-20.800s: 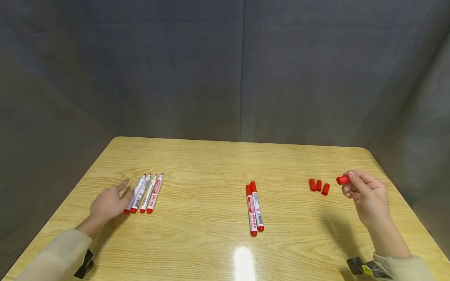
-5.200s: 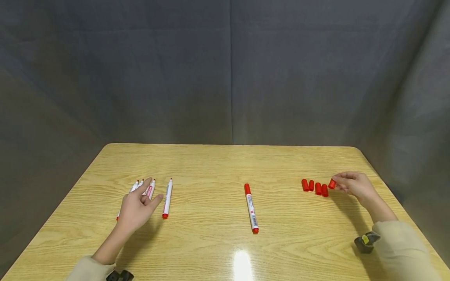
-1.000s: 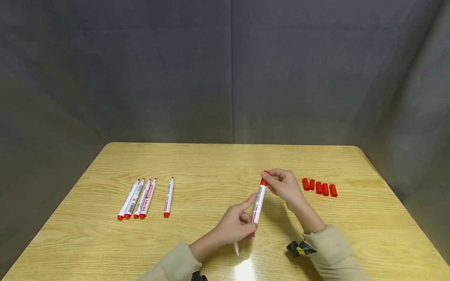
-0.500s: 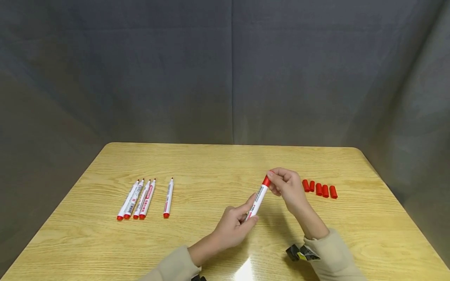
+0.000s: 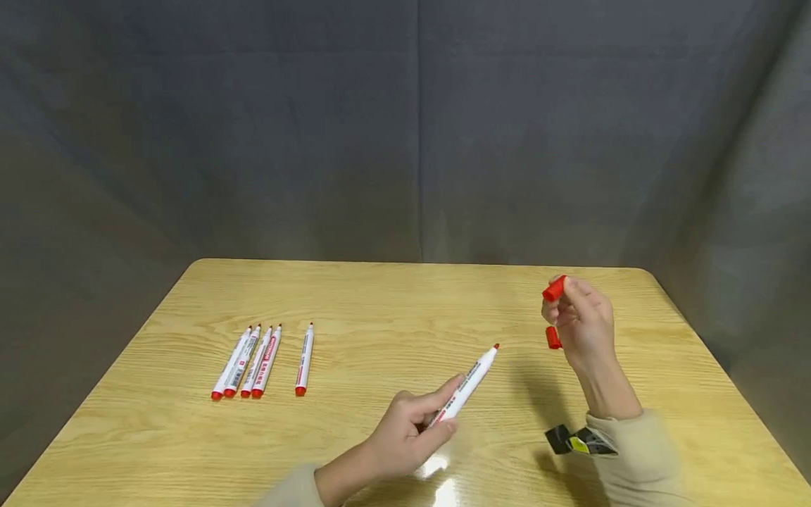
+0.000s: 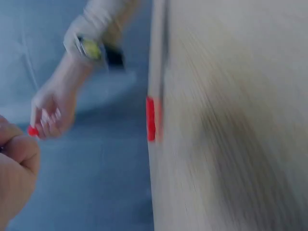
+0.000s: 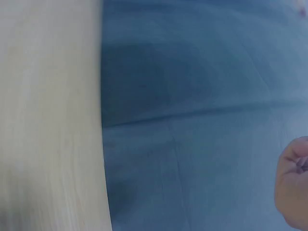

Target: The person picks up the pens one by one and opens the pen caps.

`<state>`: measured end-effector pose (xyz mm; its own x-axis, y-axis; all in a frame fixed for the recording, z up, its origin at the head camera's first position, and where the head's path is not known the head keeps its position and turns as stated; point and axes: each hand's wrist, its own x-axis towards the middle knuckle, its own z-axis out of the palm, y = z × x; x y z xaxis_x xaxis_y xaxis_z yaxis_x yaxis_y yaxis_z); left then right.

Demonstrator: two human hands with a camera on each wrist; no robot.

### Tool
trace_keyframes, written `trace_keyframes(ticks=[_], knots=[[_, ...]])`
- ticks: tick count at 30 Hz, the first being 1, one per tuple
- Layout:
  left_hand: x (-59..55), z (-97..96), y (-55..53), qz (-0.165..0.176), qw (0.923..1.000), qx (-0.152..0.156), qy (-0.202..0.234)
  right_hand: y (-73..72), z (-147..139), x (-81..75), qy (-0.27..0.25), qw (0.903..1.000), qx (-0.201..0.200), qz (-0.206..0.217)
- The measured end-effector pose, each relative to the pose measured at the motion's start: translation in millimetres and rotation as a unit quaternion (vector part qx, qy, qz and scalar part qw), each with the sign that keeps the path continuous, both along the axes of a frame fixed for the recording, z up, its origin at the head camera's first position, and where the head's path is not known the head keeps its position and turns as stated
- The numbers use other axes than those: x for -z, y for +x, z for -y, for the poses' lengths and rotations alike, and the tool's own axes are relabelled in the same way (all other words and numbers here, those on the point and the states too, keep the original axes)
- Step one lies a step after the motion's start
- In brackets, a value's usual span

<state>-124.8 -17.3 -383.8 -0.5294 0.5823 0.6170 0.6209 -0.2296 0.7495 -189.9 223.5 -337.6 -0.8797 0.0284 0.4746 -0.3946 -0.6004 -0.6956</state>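
Note:
Low in the middle of the head view, my left hand (image 5: 405,435) grips an uncapped red whiteboard marker (image 5: 469,386) by its barrel, tip pointing up and to the right. My right hand (image 5: 589,331) pinches a red marker cap (image 5: 554,289) between thumb and fingers, raised above the table. Below it one cap (image 5: 553,338) lies on the table; the other caps of that row are hidden behind the hand. In the left wrist view the red caps (image 6: 150,119) appear blurred. The right wrist view shows only part of the right hand (image 7: 293,185).
Several uncapped markers (image 5: 261,362) lie side by side at the left of the wooden table (image 5: 380,303), tips away from me. A single uncapped marker (image 5: 305,359) lies a little to their right. A grey curtain (image 5: 317,141) hangs behind the table.
The cap has come off the marker. My right hand has carried it up and to the right, over the cap row, while my left hand has lowered slightly with the marker.

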Motion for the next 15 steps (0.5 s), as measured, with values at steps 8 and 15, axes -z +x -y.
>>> trace_keyframes(ticks=[8,15], knots=[[7.5,15.5,-6.8,-0.099,0.9918,-0.08,-0.01,8.1,-7,5.0,0.164,0.984,0.043,0.055],[20.8,24.9,-11.4,-0.123,0.9843,-0.127,-0.001,10.9,-18,15.0,0.238,0.9661,0.059,0.082]])
